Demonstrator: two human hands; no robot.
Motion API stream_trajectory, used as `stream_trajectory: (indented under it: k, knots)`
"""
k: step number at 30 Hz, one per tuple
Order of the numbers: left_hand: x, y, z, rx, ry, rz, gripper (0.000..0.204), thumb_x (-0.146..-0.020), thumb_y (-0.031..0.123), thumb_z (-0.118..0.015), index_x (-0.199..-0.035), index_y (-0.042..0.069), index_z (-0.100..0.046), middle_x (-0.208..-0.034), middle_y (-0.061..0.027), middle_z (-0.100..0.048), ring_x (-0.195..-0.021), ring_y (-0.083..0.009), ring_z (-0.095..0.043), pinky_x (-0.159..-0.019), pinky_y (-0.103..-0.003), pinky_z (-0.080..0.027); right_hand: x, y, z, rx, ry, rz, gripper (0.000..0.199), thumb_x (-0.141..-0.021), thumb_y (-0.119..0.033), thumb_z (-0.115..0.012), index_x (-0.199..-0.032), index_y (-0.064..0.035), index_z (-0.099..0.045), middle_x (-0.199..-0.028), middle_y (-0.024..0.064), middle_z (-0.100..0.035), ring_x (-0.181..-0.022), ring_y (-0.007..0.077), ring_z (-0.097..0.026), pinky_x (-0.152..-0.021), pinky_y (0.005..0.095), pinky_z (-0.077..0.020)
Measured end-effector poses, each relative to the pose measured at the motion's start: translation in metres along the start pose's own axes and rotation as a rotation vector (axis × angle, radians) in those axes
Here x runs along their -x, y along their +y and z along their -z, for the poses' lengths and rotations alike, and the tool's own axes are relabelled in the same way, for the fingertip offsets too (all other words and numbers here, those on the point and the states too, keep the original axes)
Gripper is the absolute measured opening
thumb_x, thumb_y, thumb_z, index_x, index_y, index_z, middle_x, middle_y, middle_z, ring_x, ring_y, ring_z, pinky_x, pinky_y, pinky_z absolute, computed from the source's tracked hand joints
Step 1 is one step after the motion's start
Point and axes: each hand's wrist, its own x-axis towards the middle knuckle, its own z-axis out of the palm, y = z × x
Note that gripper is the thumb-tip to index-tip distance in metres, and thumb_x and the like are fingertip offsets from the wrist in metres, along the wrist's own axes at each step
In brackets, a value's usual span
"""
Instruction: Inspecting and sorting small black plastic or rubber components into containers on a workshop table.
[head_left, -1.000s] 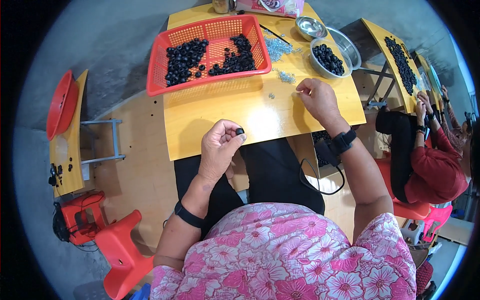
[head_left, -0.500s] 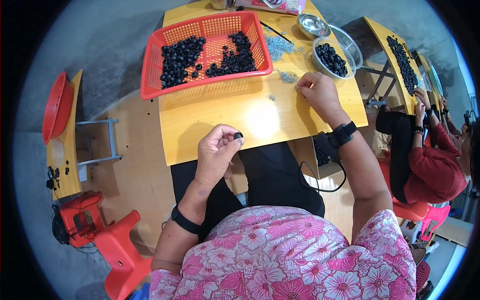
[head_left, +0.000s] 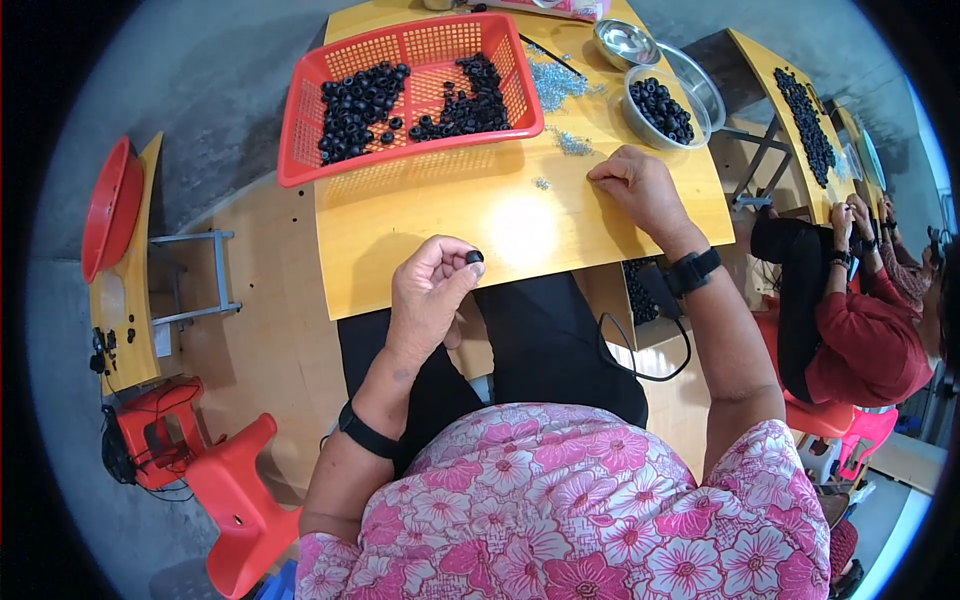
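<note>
My left hand (head_left: 428, 300) pinches a small black round part (head_left: 474, 257) between thumb and fingertips, just above the table's near edge. Over the right side of the yellow table (head_left: 420, 240), my right hand (head_left: 645, 195) has thumb and fingers pressed together close to the surface. Whatever lies between those fingertips is too small to make out. Beside it are a little pile of small clear, shiny pieces (head_left: 572, 144) and a tinier cluster of them (head_left: 541, 184). A red plastic basket (head_left: 420, 152) with black parts (head_left: 362, 105) in two heaps stands farther left.
A clear bowl (head_left: 700, 138) of black rings stands at the right edge, near metal bowls (head_left: 625, 45). A larger heap of shiny pieces (head_left: 556, 84) lies behind. An open box (head_left: 612, 305) sits under the table. At right, a person in red (head_left: 870, 325) works at another table.
My right hand has shifted slightly, its fingertips now low by the tabletop and a little left of before. My left hand still holds the black part, nearly in place.
</note>
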Motion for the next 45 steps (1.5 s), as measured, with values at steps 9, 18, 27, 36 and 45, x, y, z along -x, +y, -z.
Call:
stream_trajectory:
  k: [9, 18, 27, 36, 45]
  knots:
    - [0.003, 0.006, -0.005, -0.004, 0.051, 0.029, 0.014, -0.087, 0.005, -0.061, -0.1, 0.001, -0.061, -0.083, 0.0018, -0.057, -0.072, -0.0035, -0.055, -0.066, -0.018, -0.048, 0.007, 0.003, -0.008, 0.189, 0.05, 0.217, 0.008, -0.079, -0.008, -0.058, -0.086, -0.0043, -0.06, -0.088, 0.0119, -0.056, -0.087, 0.0297, -0.057, -0.075, 0.0382, -0.0489]
    - [0.017, 0.011, -0.006, 0.141, 0.075, -0.058, 0.015, -0.088, 0.008, -0.062, -0.102, 0.002, -0.062, -0.082, 0.001, -0.057, -0.072, -0.0048, -0.055, -0.067, -0.019, -0.049, 0.014, -0.018, -0.017, 0.386, 0.0, 0.363, 0.012, -0.078, -0.004, -0.054, -0.09, -0.0033, -0.054, -0.086, 0.0126, -0.054, -0.086, 0.0308, -0.057, -0.074, 0.0396, -0.0499]
    - [0.044, 0.03, -0.009, 0.26, 0.044, -0.033, 0.016, -0.087, 0.01, -0.064, -0.102, 0.004, -0.062, -0.087, 0.0007, -0.059, -0.073, -0.0059, -0.056, -0.069, -0.02, -0.049, 0.042, -0.126, -0.009, -0.84, -0.194, 0.046, 0.007, -0.082, 0.0, -0.063, -0.088, -0.0007, -0.066, -0.083, 0.0023, -0.064, -0.075, 0.0071, -0.06, -0.071, 0.0218, -0.0493]
    - [0.054, 0.038, -0.009, 0.136, 0.059, -0.066, 0.016, -0.085, 0.005, -0.065, -0.1, 0.003, -0.062, -0.083, 0.0011, -0.058, -0.072, -0.0048, -0.054, -0.068, -0.019, -0.048, 0.046, -0.142, -0.004, -0.989, -0.44, -0.099, 0.011, -0.082, 0.0, -0.065, -0.092, -0.0004, -0.068, -0.082, 0.002, -0.066, -0.073, 0.0071, -0.061, -0.069, 0.0216, -0.0519]
    - [0.053, 0.038, -0.009, -0.003, 0.085, -0.128, 0.011, -0.081, 0.003, -0.068, -0.091, 0.002, -0.065, -0.078, 0.0019, -0.055, -0.069, -0.0041, -0.051, -0.06, -0.019, -0.044, 0.044, -0.143, -0.013, -1.001, -0.465, -0.138, 0.01, -0.081, -0.001, -0.067, -0.09, -0.0009, -0.066, -0.08, 0.0015, -0.065, -0.071, 0.0068, -0.06, -0.064, 0.0207, -0.0511]
